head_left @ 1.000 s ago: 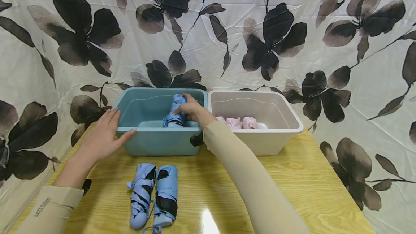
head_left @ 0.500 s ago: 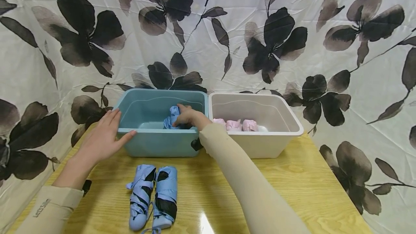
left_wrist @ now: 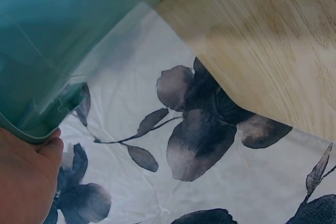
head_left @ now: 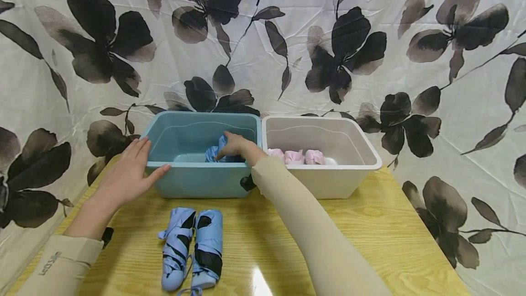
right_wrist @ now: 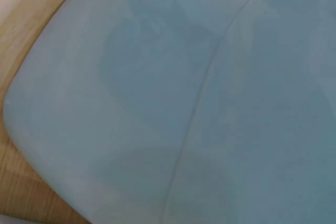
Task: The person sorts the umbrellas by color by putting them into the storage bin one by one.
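Note:
My right hand (head_left: 235,145) is down inside the teal bin (head_left: 201,182), holding a blue folded umbrella (head_left: 211,153) with thumb and fingers around it. Much of that umbrella is hidden by the hand and the bin's front wall. My left hand (head_left: 127,172) rests on the bin's left rim with its fingers straight; in the left wrist view the same hand (left_wrist: 26,179) touches a corner of the rim. Two more folded umbrellas lie side by side on the table: a left one (head_left: 178,245) and a right one (head_left: 208,245), both blue with black patches.
A cream bin (head_left: 328,182) stands against the teal bin's right side. Several pink wrapped bundles (head_left: 294,157) sit inside it. Behind the wooden table (head_left: 361,236) hangs a floral cloth (head_left: 263,49). Bin wall fills most of the right wrist view.
My right hand has lowered the blue umbrella deeper into the teal bin, and less of it shows now. The left hand has stayed on the rim.

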{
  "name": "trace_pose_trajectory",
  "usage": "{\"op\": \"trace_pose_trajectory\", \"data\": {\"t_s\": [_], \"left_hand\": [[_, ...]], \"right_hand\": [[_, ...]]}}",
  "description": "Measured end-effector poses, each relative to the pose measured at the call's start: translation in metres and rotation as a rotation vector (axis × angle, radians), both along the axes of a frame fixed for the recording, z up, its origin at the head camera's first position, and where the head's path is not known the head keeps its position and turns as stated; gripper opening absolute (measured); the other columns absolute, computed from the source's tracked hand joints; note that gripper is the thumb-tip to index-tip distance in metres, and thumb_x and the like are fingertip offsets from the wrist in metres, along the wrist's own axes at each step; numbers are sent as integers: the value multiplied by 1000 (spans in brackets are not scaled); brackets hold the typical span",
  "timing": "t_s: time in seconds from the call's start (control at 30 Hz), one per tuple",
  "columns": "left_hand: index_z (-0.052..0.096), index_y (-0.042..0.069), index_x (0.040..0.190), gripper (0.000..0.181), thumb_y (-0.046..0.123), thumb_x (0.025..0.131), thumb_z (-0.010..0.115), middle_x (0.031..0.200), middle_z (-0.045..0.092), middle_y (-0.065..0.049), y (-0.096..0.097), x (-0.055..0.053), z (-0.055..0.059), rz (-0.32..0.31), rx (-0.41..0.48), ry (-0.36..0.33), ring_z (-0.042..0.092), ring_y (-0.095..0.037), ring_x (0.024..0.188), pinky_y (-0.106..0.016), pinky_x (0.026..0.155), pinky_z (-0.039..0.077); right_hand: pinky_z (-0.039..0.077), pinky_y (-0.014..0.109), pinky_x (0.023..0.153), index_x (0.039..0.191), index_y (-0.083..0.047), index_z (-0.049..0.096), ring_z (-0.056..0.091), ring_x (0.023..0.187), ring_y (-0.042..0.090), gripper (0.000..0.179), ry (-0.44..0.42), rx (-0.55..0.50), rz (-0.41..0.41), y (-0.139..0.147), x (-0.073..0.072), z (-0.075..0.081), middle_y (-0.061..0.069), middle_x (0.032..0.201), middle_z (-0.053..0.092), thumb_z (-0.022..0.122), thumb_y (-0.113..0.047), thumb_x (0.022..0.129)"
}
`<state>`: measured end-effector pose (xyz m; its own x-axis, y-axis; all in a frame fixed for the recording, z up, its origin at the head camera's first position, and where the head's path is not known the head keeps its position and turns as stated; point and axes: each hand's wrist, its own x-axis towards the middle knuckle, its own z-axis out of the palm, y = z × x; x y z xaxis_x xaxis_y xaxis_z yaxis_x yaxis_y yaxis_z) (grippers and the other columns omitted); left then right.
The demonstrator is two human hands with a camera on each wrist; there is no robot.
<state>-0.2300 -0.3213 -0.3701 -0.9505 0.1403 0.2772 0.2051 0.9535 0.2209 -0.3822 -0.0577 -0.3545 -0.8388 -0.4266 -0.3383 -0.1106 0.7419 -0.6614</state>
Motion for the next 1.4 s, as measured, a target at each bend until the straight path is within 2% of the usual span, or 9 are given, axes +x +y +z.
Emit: {"op": "trace_pose_trajectory", "data": {"t_s": [0.13, 0.47, 0.6, 0.77, 0.9, 1.07, 1.27, 1.4], "left_hand": [[18, -16, 158, 99, 60, 104, 51, 164, 18, -38, 0, -1, 1, -1, 3, -3, 13, -55, 153, -72, 119, 18], [18, -17, 158, 99, 60, 104, 51, 164, 18, -38, -1, -1, 0, -7, 2, -6, 13, -55, 153, -72, 120, 17], [19, -18, 157, 99, 59, 104, 51, 163, 20, -40, -1, -2, 0, -12, -2, 5, 15, -56, 152, -71, 120, 17], [21, -18, 157, 98, 59, 104, 52, 162, 23, -40, 0, -2, 0, -12, -6, 18, 17, -56, 152, -72, 119, 19], [20, -17, 157, 99, 59, 104, 52, 162, 23, -40, 0, -1, 0, -9, -5, 19, 16, -56, 152, -73, 119, 19], [21, -17, 157, 98, 59, 104, 52, 161, 24, -40, -1, -2, -2, -17, -9, 29, 17, -57, 151, -72, 119, 19], [21, -17, 157, 97, 58, 104, 53, 161, 24, -41, -2, 0, -3, -25, -2, 33, 17, -57, 151, -72, 119, 19], [21, -17, 157, 97, 58, 104, 53, 161, 24, -41, -1, 0, -1, -28, -1, 36, 16, -56, 152, -72, 119, 19]], "right_hand": [[28, 47, 126, 168, -10, 17, 26, 157, 32, 100, 22, 20, 8, 2, -1, 2, 14, 171, 26, 80, -25, 92], [34, 46, 122, 166, -8, 25, 29, 155, 31, 88, 37, -10, 68, 2, 0, 2, 14, 170, 28, 75, -27, 96], [36, 47, 121, 165, -9, 28, 31, 154, 31, 83, 53, -59, 35, 3, 3, 4, 13, 170, 29, 72, -29, 98], [44, 50, 113, 165, -13, 32, 39, 150, 31, 78, 115, -125, -10, 7, 12, 9, 11, 168, 33, 70, -30, 99], [43, 49, 115, 165, -15, 32, 37, 152, 30, 77, 152, -173, -1, 12, 23, 14, 9, 169, 32, 69, -32, 100], [39, 52, 118, 164, -21, 36, 32, 154, 30, 72, 184, -292, -13, 23, 42, 22, 6, 170, 31, 69, -31, 100], [53, 47, 105, 161, -27, 42, 60, 133, 24, 68, 222, -485, -37, 39, 71, 30, 4, 164, 42, 71, -29, 99], [58, 39, 90, 159, -26, 46, 63, 127, 22, 64, 293, -610, -31, 53, 93, 28, 3, 163, 41, 70, -25, 100]]}}
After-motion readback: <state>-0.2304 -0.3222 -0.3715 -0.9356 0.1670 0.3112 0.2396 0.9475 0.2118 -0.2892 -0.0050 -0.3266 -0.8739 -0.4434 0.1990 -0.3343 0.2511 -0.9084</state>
